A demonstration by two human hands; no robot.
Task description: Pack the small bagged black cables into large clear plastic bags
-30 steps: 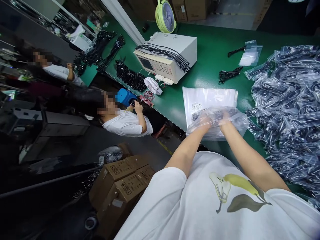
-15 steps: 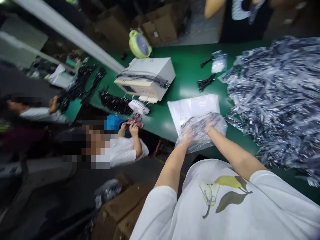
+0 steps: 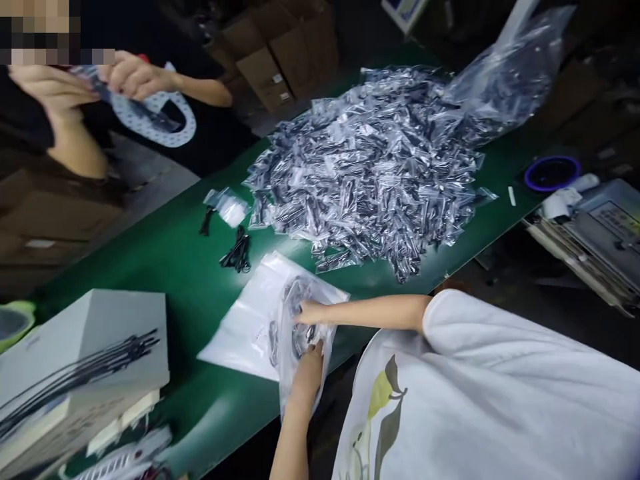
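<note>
A clear plastic bag (image 3: 286, 373) with dark coiled items inside, perhaps cables, lies at the table's near edge, partly on a stack of flat white plastic bags (image 3: 240, 333). My right hand (image 3: 311, 313) comes from the right and is closed at the bag's upper part. Below it, my left hand (image 3: 310, 365) grips the bag's near side, with film around the wrist. The fingertips of both hands are partly hidden by film and glare. Just beyond the stack lie a bundle of black cables (image 3: 237, 252) and a small clear packet (image 3: 231, 208).
A large pile of bagged dark items (image 3: 360, 180) covers the green table (image 3: 150, 267) ahead. A white box-shaped machine (image 3: 125, 333) with cables on top stands at left, near a white fan (image 3: 125, 460). Across the table, a co-worker's hands (image 3: 135, 77) hold something small.
My view has swung to the right, so the pile now sits ahead and the machine at lower left. Both hands stay at the clear bag and are now closer together.
</note>
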